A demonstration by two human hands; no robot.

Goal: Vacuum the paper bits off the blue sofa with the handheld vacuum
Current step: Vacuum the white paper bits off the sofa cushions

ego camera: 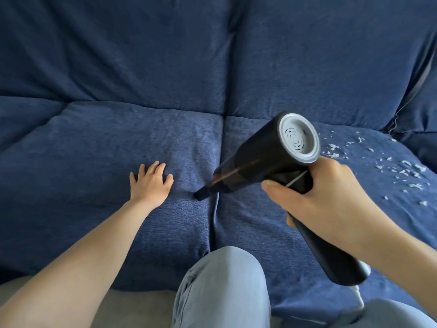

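The blue sofa [118, 150] fills the view, with two seat cushions meeting at a seam in the middle. My right hand [316, 195] grips the handle of the black handheld vacuum [264, 162], whose grey vented rear faces me. Its narrow nozzle points down-left and touches the left cushion beside the seam. My left hand [151, 179] rests flat on the left cushion, fingers spread, a little left of the nozzle. Several white paper bits [399, 166] lie scattered on the right cushion, behind and right of my right hand.
My knee in light blue jeans [222, 287] presses against the sofa's front edge at the seam. A second leg shows at the bottom right. Pale floor lies at the bottom left. A blue armrest cushion [423, 110] rises at the far right.
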